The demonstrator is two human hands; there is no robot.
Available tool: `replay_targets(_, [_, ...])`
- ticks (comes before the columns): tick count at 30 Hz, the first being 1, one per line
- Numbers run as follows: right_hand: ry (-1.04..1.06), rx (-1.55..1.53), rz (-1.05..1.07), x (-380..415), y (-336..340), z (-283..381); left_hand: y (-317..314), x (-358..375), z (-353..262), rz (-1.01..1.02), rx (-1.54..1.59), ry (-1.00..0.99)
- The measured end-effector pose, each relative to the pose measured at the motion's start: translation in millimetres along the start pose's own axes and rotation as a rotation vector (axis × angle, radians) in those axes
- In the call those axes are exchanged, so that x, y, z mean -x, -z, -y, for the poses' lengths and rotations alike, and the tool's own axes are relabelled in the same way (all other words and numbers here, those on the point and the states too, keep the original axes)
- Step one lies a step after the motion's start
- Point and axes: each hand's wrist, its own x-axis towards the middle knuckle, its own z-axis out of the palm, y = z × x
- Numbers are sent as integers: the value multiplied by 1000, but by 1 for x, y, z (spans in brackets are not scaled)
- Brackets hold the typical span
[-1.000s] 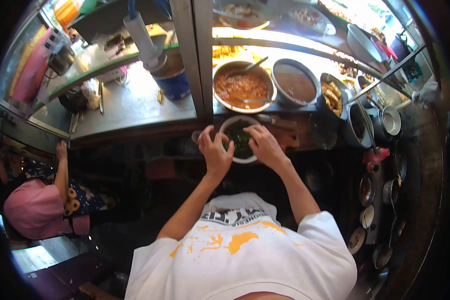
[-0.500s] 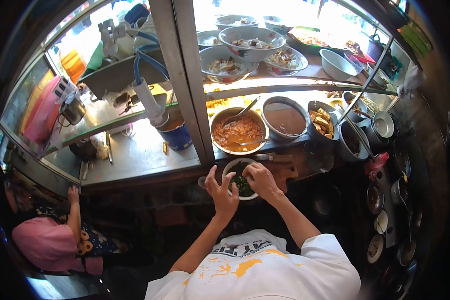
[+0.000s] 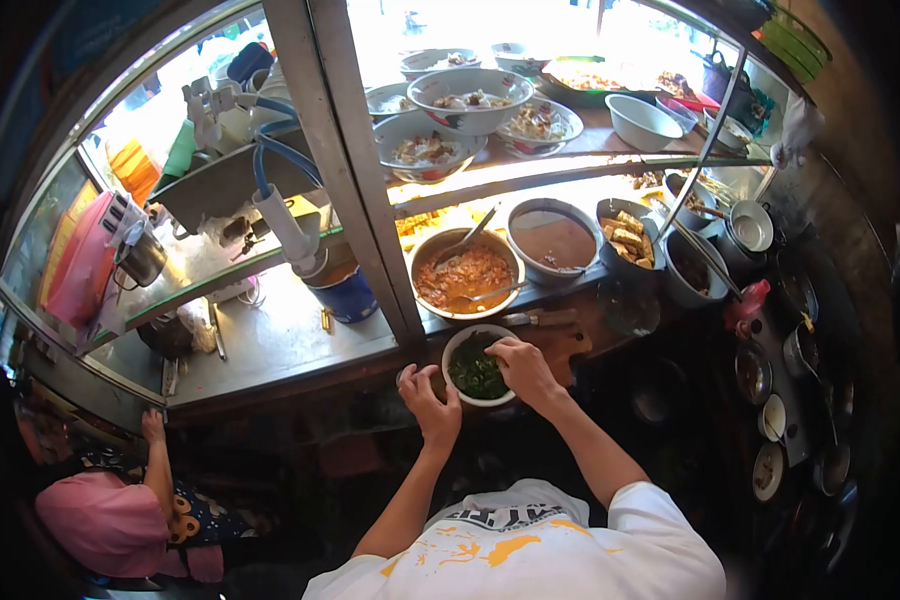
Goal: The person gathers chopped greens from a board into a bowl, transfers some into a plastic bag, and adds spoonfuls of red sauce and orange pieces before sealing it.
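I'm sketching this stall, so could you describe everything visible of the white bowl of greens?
The bowl is round, white and smooth-looking, its exact material unclear. It stands upright, nearer the person than the pot of red-orange food. Chopped dark leaves lie inside. The right hand reaches over its right side; the left hand is close, contact unclear.

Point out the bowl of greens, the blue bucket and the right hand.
Bowl of greens (image 3: 484, 402): head view, near rim.
Blue bucket (image 3: 350, 304): head view, outer wall.
Right hand (image 3: 529, 373): head view, back of the hand.
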Motion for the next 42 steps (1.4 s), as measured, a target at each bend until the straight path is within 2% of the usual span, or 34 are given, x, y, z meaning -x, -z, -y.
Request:
replay_targets(4, [9,-150,-66,-3,8,6,-19,13,22,220,473,407])
replay_targets(6, [94,-36,-31,-6,14,11,-25,19,29,364,697,587])
replay_targets(8, [174,26,-44,-5,12,10,-19,20,18,420,862,676])
replay_targets(11, [-11,-169,66,-6,19,9,-25,18,16,440,1005,758])
replay_targets(13, [-11,-126,163,-8,28,7,-28,17,15,467,1049,781])
replay_targets(14, [9,-119,207,-9,32,4,-30,15,15,477,1070,865])
replay_targets(17, [175,-87,228,-16,45,-8,-43,16,21,395,1080,804])
replay_targets(18, [243,-82,225,-20,51,-11,-40,14,16,373,1064,847])
replay_targets(23, [123,-283,236,-47,103,1,-14,7,-20,369,1095,826])
replay_targets(26, [198,-222,407,-52,116,-13,5,-6,-52,412,1098,857])
replay_targets(29, [137,-215,453,-65,145,-13,8,-15,-76,420,1137,851])
replay_targets(36, [314,-355,315,-74,177,-35,-7,-14,-102,412,1163,819])
replay_targets(42, [384,-351,412,-81,184,-49,-27,-10,-122,318,1175,844])
